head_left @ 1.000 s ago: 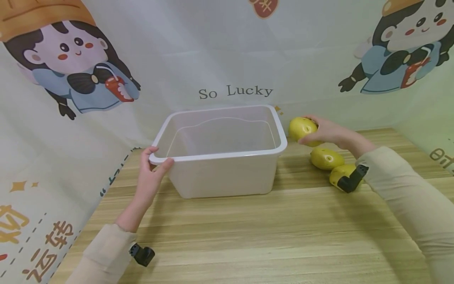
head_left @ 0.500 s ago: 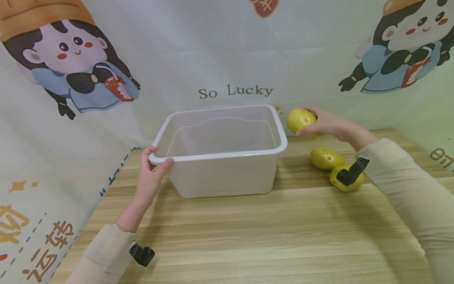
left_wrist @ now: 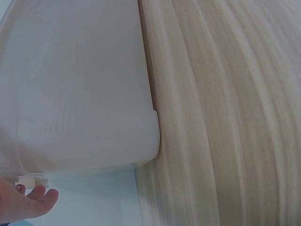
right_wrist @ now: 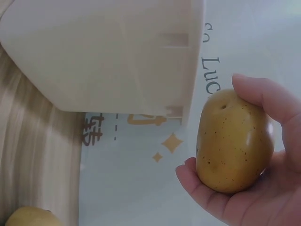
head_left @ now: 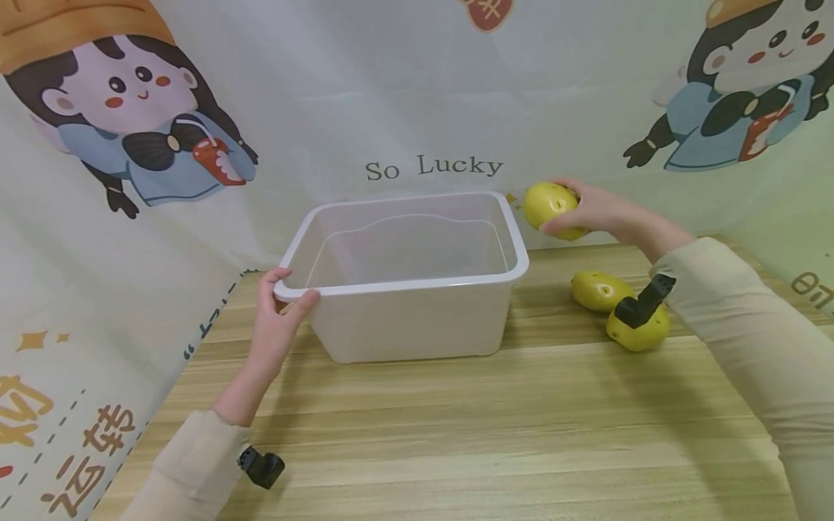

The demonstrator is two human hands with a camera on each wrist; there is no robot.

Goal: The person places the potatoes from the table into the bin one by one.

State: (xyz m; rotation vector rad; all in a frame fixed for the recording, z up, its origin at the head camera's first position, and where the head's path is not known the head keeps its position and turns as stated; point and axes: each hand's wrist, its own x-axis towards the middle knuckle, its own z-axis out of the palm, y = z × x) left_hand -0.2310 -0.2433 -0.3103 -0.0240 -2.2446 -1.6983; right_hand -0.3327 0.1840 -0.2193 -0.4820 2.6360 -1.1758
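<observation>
A white plastic storage bin (head_left: pixel 410 325) stands on the wooden table, and its inside shows bare. My left hand (head_left: pixel 274 325) grips the bin's near-left corner, thumb over the front rim and fingers along the left side. In the left wrist view some fingers (left_wrist: pixel 40 200) show below the bin's wall. Raised above the table, right of the bin, my right hand (head_left: pixel 602 210) holds a yellow potato (right_wrist: pixel 233 146) between thumb and fingers. It hangs at about the height of the rim, just outside it. Two more potatoes lie on the table below: one farther back (head_left: pixel 596 291), one nearer (head_left: pixel 641 334).
Behind the bin hangs a printed cloth backdrop (head_left: pixel 417 108), which also runs along the left and right sides. Bare wooden tabletop (head_left: pixel 456 434) stretches in front of the bin. A small black camera (head_left: pixel 645 300) on the right wrist overlaps the nearer potato.
My right hand has lifted the potato higher and slightly leftward, away from the two on the table. The left hand and the bin have stayed in place.
</observation>
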